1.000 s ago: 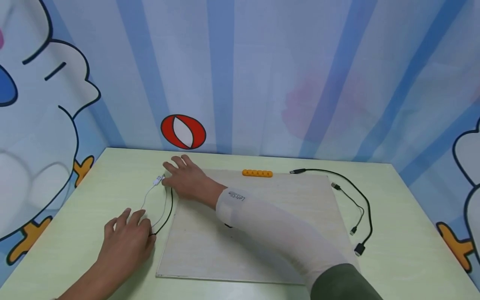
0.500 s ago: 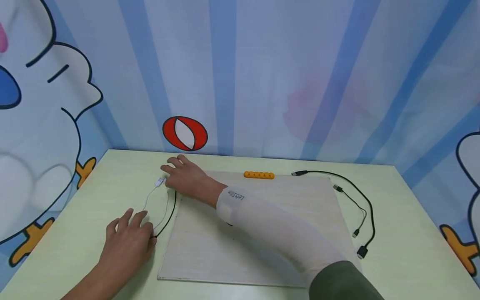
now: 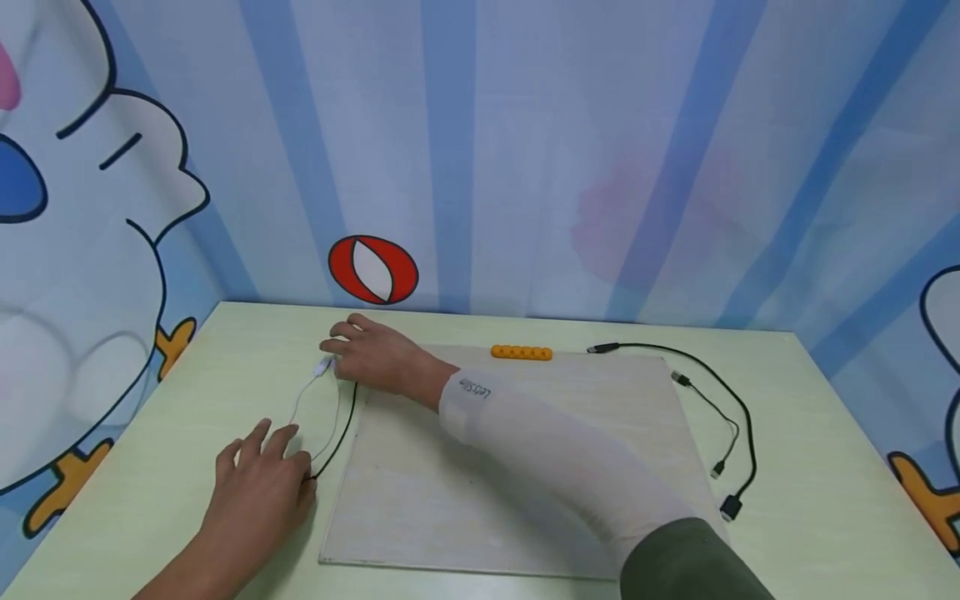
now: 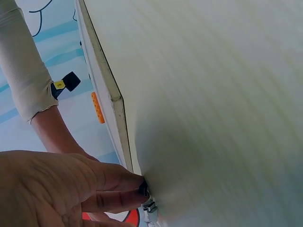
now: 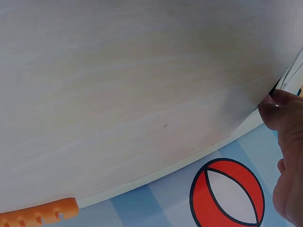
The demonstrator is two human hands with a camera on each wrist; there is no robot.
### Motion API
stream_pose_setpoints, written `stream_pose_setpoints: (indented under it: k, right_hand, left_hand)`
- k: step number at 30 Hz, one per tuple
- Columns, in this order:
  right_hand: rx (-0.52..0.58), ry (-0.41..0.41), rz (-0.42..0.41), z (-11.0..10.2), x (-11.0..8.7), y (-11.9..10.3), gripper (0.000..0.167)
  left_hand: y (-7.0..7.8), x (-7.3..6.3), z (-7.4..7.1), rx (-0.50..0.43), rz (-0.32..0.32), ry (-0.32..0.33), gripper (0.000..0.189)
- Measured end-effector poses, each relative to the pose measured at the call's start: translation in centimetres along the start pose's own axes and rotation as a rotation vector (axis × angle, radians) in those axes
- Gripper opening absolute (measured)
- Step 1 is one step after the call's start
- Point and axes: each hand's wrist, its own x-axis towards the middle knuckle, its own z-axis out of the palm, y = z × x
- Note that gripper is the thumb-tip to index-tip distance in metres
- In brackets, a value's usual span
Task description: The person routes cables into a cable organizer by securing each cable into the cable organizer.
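Note:
In the head view my left hand (image 3: 258,492) rests low over the table left of the board. Its thumb and index finger pinch a black plug (image 4: 143,188), seen in the left wrist view. From there a black cable (image 3: 345,433) runs up to my right hand (image 3: 378,360), at the board's far left corner. The right thumb and fingertip pinch the cable's far end, mostly hidden by the fingers. A thin white cable (image 3: 298,398) lies alongside, its white plug (image 3: 322,367) just beside the right hand; part of it is hidden by the left hand.
A flat pale board (image 3: 420,500) lies mid-table, with an orange cable holder (image 3: 521,352) at its back edge. To the right lie a long black cable (image 3: 738,400) and a short black cable (image 3: 723,417). A patterned curtain (image 3: 510,167) stands behind the table.
The head view has shifted slightly, moving the scene a little right and down. My right fingers curl slightly more. Both hands keep nearly the same places.

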Motion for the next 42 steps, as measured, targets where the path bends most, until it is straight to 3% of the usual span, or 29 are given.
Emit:
stream_pose_setpoints:
  k: [11, 17, 22, 29, 33, 42]
  right_hand:
    - [-0.087, 0.013, -0.039, 0.3, 0.1, 0.2, 0.036]
    - [-0.129, -0.027, -0.060, 0.3, -0.5, 0.5, 0.045]
    - [-0.123, -0.034, -0.091, 0.2, -1.1, 0.7, 0.049]
    - [-0.193, 0.025, -0.100, 0.5, -2.0, 1.3, 0.054]
    - [-0.228, 0.053, -0.094, 0.4, -2.7, 1.6, 0.050]
    - [-0.276, 0.073, -0.082, 0.3, -3.9, 2.0, 0.036]
  left_hand:
    - [-0.1, 0.2, 0.1, 0.007, -0.013, -0.044, 0.012]
    - [0.0, 0.4, 0.1, -0.010, -0.017, -0.056, 0.015]
    - [-0.1, 0.3, 0.0, -0.049, -0.009, -0.030, 0.016]
    - [0.7, 0.2, -0.5, -0.081, 0.021, -0.004, 0.016]
    - [1.1, 0.3, -0.8, -0.086, 0.015, -0.026, 0.019]
    - [2.4, 0.6, -0.8, -0.126, 0.034, -0.011, 0.016]
